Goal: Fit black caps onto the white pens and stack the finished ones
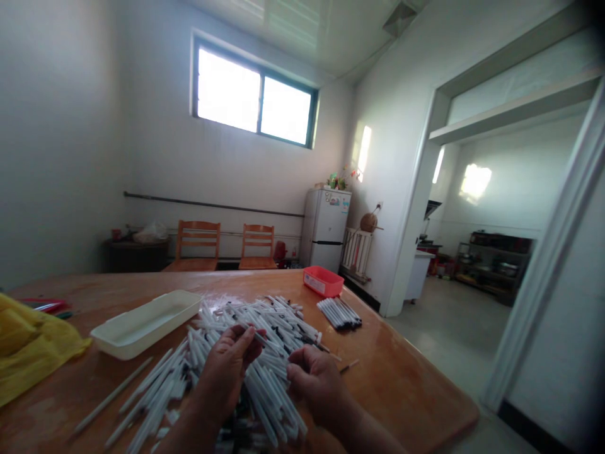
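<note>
A large heap of white pens (271,394), some with black ends, covers the middle of the wooden table. Over this heap my left hand (227,369) is closed, with thumb and fingers pinching a slim white pen (268,342) that slants towards the right. Just beside the pen's far end, my right hand (317,378) has its fingers curled and pressed together. What lies in those fingers, if anything, is hidden. To the upper right, a neat row of pens (339,313) lies side by side, black ends towards me.
A cream tray (106,343) stands left of the heap, and a red basket (324,289) sits at the table's far edge. Yellow plastic (33,353) covers the left side. One thin dark-tipped stick (350,366) lies right of my right hand. Two chairs stand behind the table (401,384).
</note>
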A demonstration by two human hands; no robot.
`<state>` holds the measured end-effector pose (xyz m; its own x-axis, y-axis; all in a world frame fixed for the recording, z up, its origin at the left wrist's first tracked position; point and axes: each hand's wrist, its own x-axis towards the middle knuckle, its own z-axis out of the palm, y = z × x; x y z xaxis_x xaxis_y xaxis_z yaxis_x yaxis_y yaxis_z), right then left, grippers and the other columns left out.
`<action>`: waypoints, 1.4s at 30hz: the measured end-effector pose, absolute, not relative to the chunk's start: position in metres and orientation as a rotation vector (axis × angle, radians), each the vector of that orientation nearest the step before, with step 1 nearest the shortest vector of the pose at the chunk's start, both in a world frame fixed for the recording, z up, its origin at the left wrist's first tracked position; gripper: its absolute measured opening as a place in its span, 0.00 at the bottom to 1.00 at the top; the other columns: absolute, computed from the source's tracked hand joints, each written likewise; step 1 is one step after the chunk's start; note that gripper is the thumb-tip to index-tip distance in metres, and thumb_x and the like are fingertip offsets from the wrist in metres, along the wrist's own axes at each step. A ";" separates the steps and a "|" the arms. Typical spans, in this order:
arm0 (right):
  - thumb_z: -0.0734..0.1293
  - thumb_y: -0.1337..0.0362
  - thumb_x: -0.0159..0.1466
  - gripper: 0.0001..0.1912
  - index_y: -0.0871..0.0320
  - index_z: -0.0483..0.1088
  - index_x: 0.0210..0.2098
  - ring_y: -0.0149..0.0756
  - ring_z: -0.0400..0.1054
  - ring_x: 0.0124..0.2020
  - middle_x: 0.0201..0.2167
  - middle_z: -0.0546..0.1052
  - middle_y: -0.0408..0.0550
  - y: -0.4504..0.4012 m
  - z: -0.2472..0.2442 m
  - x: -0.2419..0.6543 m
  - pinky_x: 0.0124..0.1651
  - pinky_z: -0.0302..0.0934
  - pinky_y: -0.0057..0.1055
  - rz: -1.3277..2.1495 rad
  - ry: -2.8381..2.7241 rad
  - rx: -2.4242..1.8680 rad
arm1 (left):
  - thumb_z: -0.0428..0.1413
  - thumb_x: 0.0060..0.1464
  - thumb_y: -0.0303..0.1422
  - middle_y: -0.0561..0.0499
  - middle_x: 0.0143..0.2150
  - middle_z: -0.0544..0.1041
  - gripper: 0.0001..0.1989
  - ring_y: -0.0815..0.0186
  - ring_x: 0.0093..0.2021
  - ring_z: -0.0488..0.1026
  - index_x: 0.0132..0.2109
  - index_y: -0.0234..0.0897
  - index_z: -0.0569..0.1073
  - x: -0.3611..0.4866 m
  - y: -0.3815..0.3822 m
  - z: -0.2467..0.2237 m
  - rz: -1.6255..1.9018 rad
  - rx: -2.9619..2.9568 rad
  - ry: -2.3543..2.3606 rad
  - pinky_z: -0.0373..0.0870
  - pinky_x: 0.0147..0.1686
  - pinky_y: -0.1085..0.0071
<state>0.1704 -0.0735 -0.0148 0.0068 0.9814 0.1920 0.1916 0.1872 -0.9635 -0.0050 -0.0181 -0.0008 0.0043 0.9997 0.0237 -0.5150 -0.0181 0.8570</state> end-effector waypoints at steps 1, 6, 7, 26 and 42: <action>0.64 0.64 0.58 0.05 0.59 0.69 0.32 0.32 0.66 0.18 0.18 0.69 0.39 -0.072 -0.015 0.170 0.22 0.59 0.26 0.944 -1.417 -1.210 | 0.67 0.49 0.34 0.49 0.38 0.82 0.13 0.71 0.34 0.77 0.39 0.37 0.73 -0.005 -0.018 -0.001 1.429 0.824 0.785 0.73 0.35 0.76; 0.64 0.64 0.59 0.05 0.59 0.70 0.33 0.32 0.66 0.19 0.19 0.68 0.39 -0.070 -0.013 0.166 0.22 0.58 0.25 0.903 -1.435 -1.234 | 0.68 0.47 0.35 0.49 0.37 0.82 0.16 0.70 0.33 0.77 0.41 0.37 0.73 -0.003 -0.017 -0.002 1.429 0.831 0.799 0.73 0.35 0.75; 0.64 0.63 0.59 0.06 0.59 0.70 0.33 0.32 0.66 0.19 0.19 0.68 0.39 -0.069 -0.012 0.165 0.22 0.58 0.25 0.899 -1.431 -1.239 | 0.68 0.47 0.35 0.49 0.37 0.82 0.16 0.70 0.33 0.77 0.41 0.37 0.72 -0.003 -0.017 -0.002 1.428 0.831 0.803 0.73 0.35 0.75; 0.65 0.57 0.66 0.11 0.58 0.70 0.33 0.31 0.65 0.24 0.23 0.71 0.42 -0.058 -0.025 0.165 0.27 0.56 0.26 0.722 -1.440 -1.128 | 0.69 0.45 0.35 0.51 0.36 0.81 0.16 0.68 0.36 0.77 0.38 0.38 0.71 0.009 -0.026 0.000 1.437 0.832 0.820 0.73 0.39 0.73; 0.63 0.60 0.68 0.10 0.58 0.71 0.34 0.33 0.63 0.30 0.28 0.71 0.44 -0.067 -0.023 0.177 0.33 0.56 0.27 0.553 -1.566 -1.097 | 0.70 0.41 0.36 0.51 0.34 0.82 0.18 0.66 0.33 0.77 0.36 0.39 0.71 0.024 -0.040 0.006 1.484 0.821 0.861 0.73 0.34 0.73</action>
<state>0.1773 -0.0666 -0.0225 0.0200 0.8641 0.5030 0.3562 0.4639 -0.8111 0.0238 -0.0399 0.0062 -0.0783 0.9968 0.0182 -0.4793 -0.0537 0.8760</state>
